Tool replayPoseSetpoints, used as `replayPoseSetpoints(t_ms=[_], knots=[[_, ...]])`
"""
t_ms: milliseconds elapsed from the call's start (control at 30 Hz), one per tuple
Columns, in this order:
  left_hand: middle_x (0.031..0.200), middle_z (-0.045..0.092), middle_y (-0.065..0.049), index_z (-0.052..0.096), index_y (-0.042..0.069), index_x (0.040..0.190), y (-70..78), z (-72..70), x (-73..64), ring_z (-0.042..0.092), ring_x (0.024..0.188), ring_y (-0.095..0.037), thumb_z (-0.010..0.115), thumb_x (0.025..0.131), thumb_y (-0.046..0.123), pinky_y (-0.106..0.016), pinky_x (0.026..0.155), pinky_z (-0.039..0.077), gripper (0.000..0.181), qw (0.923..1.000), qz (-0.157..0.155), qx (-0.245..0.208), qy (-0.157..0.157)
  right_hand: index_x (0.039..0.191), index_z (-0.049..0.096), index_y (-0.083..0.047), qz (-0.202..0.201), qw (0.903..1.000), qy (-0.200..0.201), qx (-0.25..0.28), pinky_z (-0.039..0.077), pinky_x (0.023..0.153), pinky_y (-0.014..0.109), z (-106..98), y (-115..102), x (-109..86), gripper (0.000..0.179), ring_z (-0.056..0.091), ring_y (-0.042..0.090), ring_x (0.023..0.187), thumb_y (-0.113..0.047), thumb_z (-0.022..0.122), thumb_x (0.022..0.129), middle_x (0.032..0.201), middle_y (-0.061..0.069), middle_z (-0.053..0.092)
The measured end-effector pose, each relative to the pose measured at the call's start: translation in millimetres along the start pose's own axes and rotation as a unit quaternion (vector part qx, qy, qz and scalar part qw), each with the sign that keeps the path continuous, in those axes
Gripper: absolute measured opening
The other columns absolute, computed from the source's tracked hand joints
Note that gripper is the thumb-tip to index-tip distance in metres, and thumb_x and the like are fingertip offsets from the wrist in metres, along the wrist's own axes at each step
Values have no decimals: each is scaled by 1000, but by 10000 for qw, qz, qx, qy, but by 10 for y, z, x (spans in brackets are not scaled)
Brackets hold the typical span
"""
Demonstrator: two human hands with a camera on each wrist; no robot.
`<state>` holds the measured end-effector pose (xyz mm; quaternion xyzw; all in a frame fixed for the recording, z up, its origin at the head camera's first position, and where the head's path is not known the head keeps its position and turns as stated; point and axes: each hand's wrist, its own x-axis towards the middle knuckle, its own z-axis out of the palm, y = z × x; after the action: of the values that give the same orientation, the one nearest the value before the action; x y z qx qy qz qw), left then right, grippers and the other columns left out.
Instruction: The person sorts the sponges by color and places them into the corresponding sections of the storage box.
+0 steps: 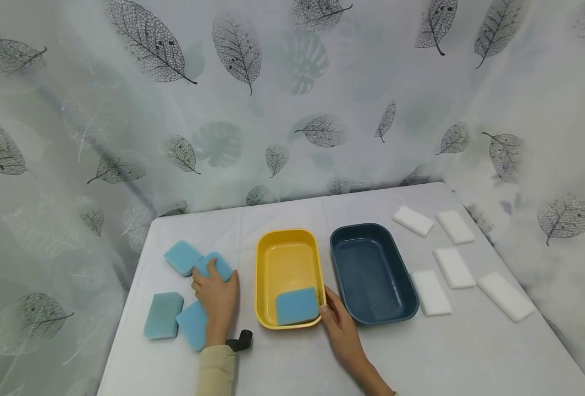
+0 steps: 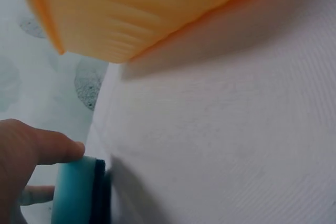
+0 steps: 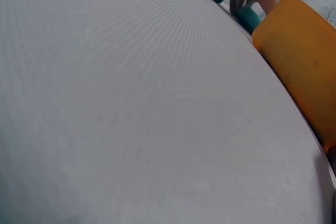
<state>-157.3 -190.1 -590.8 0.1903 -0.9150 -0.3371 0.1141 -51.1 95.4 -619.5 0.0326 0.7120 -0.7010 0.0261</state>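
Note:
My left hand (image 1: 216, 294) grips a blue sponge (image 1: 215, 265) on the left of the table, with fingers spread over its top. In the left wrist view, that sponge (image 2: 79, 192) shows a light blue body with a darker layer along one face. My right hand (image 1: 343, 333) holds the near right side of a yellow tray (image 1: 261, 275), thumb at the rim. One blue sponge (image 1: 296, 306) lies inside the tray, at its near end. Around my left hand lie more sponges: one blue (image 1: 182, 257) behind, one blue (image 1: 193, 325) partly under the wrist, one greenish (image 1: 163, 315).
A dark blue tray (image 1: 339, 258) stands just right of the yellow one. Several white rectangular pads (image 1: 454, 268) lie spread over the table's right side. A leaf-patterned curtain (image 1: 282, 110) hangs behind the white-covered table (image 1: 292, 368).

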Motion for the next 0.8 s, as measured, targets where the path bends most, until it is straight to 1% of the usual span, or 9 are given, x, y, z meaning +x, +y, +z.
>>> replayPoseSetpoints(t_ms=[67,267,433,500,600,700,800], knots=[[163,14,-41,47,3,149,2,-50,0,23,144,-58,72,94,27,-71,112,30,65,9998,-72,-144,-88,158,43,-25,15,10000,-6,9,38,111,7,0,-2,-2,51,41,19,152,-32,56,109,165,4,43],[161,26,-37,50,6,148,10,-226,12,30,142,-56,70,95,28,-71,113,34,61,9970,-198,-536,-519,158,43,-26,-5,10000,15,-36,38,111,6,1,10,0,51,41,18,152,-32,55,109,165,3,43],[161,33,-30,50,7,151,15,-363,32,30,149,-52,67,98,28,-71,119,30,59,9922,-76,-907,-854,158,42,-27,-5,10000,-21,-32,38,111,7,-1,30,-3,51,41,19,152,-32,55,109,165,3,42],[162,33,-27,49,8,152,26,-401,32,28,153,-49,67,100,29,-69,122,28,59,9892,-12,-1064,-1009,158,42,-27,-14,10000,-9,-51,38,111,7,-3,37,-2,51,41,20,152,-32,55,110,165,3,42],[165,32,-24,48,11,153,68,-458,28,27,155,-46,67,101,29,-70,123,27,58,9843,31,-1284,-1212,158,42,-27,-17,10000,0,-81,38,111,7,-6,33,0,50,42,20,152,-32,55,110,165,3,43],[167,31,-22,48,12,153,136,-506,22,27,156,-46,67,101,28,-70,123,28,58,9801,-30,-1454,-1354,158,43,-26,-17,10000,-2,-62,38,111,7,-7,19,3,50,42,19,152,-31,55,110,165,3,43],[168,30,-20,45,13,154,215,-549,21,27,157,-44,65,101,28,-68,124,28,59,9755,-192,-1597,-1504,158,43,-25,-5,10000,-7,-55,38,111,7,-5,9,4,51,42,19,152,-31,55,110,165,4,43]])
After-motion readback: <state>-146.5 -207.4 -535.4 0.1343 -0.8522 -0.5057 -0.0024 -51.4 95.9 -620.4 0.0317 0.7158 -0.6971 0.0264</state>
